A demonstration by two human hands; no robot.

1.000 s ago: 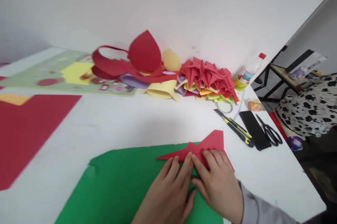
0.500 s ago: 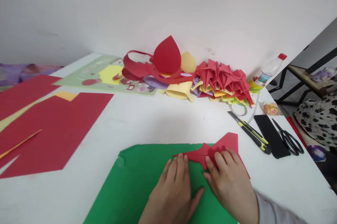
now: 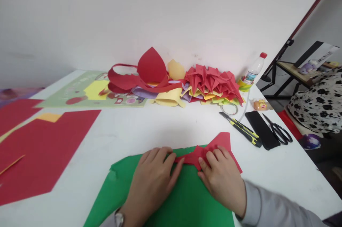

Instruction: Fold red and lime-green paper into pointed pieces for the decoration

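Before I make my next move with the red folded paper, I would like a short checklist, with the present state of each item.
1. Left hand at the narrow end of the red folded paper: ok.
2. Right hand on the paper, near its wide end: ok.
3. Green sheet smooth underneath: not ok, its far left corner is creased.
4. Folds sharp under the fingers: cannot tell, they are covered.
5. Utility knife and scissors away from both hands: ok.
6. Bottle capped: ok.
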